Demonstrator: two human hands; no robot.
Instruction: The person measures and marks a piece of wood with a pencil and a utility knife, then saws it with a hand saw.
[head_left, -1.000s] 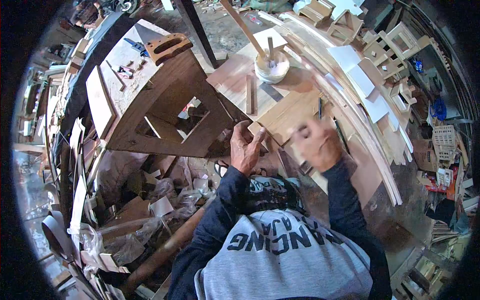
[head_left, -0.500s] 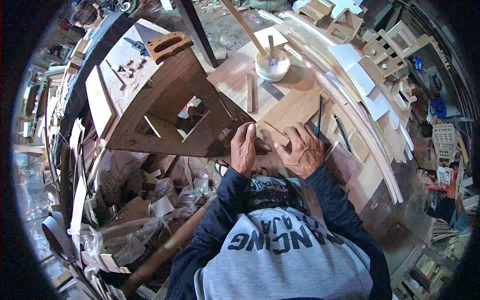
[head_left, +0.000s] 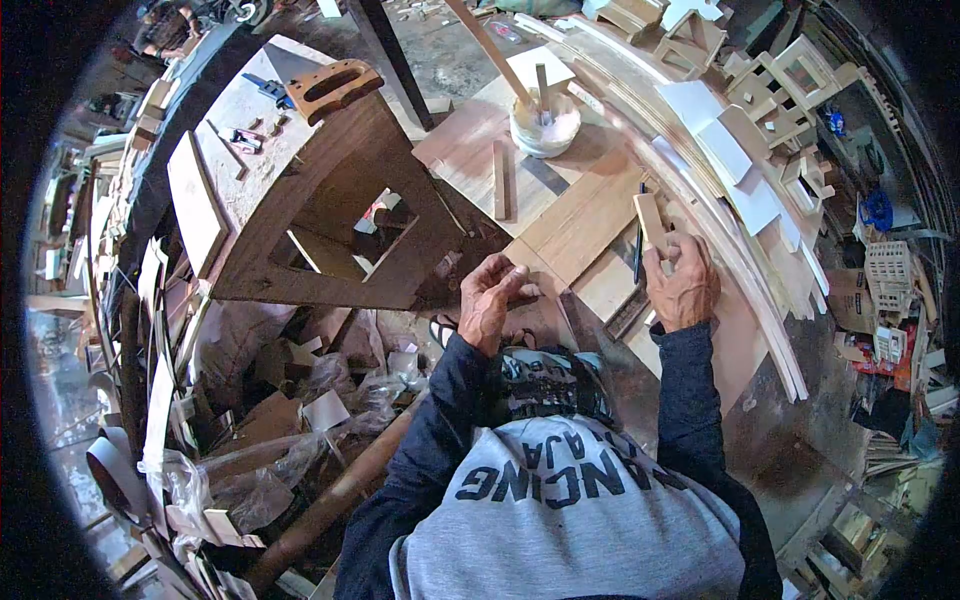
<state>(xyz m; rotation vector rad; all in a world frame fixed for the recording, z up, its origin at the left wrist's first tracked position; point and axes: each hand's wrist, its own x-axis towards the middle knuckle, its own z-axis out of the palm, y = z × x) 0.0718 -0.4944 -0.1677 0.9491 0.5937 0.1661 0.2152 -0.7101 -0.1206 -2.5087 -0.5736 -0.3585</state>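
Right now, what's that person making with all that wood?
I can't tell what it will be. The right hand holds a small wooden strip. The left hand is by the corner of a flat board. A white tub with sticks in it stands just beyond.

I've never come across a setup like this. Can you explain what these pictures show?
There is no machine here: a person works with two bare hands. Every view comes from one camera worn on the head, looking forward and down. The right hand holds a small wooden block. The left hand is by the corner of a flat board; whether it grips anything is unclear. Beyond the board stands a white bowl with sticks in it. Further left lies a saw with a wooden handle.
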